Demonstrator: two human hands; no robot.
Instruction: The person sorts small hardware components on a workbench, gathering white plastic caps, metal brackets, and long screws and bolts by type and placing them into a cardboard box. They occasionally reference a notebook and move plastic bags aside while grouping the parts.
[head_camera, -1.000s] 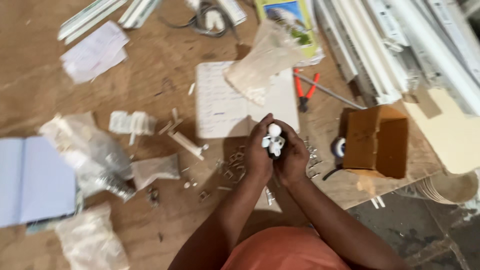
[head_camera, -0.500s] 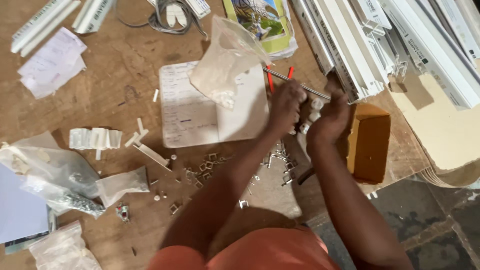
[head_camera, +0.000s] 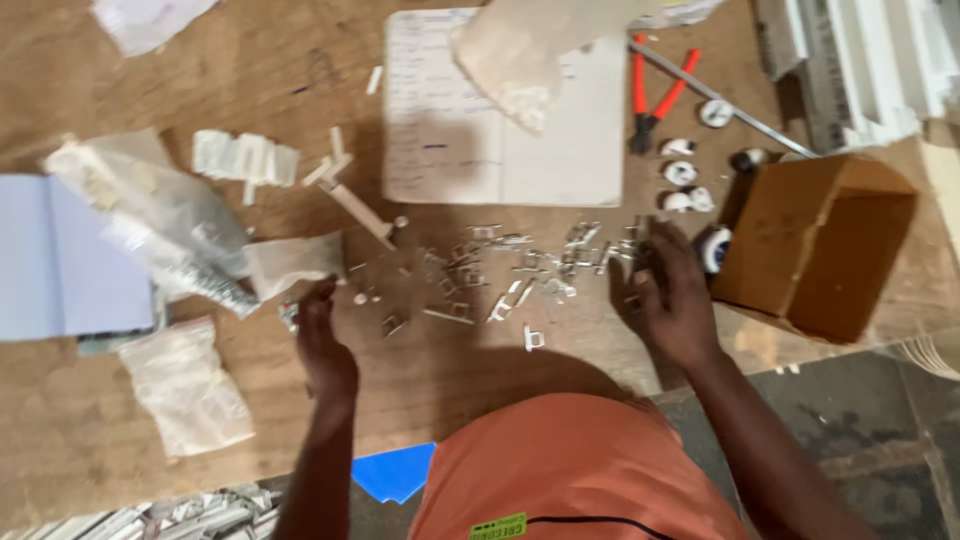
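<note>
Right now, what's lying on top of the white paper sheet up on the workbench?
A crumpled clear plastic bag lies across the top of the white paper sheet, its lower tip holding something pale. Whatever is printed beneath the bag is covered.

both arms reach up from six o'clock, spread well apart, forearms bare below an orange top. the left hand (head_camera: 325, 345) lies at about nine o'clock from the picture's middle, back upward, fingers stretched toward twelve o'clock and loosely together, palm down on the table. the right hand (head_camera: 670, 300) sits at about three o'clock, back upward too, fingers bent and spread, tips pressed down; whether it pinches anything cannot be told.
</note>
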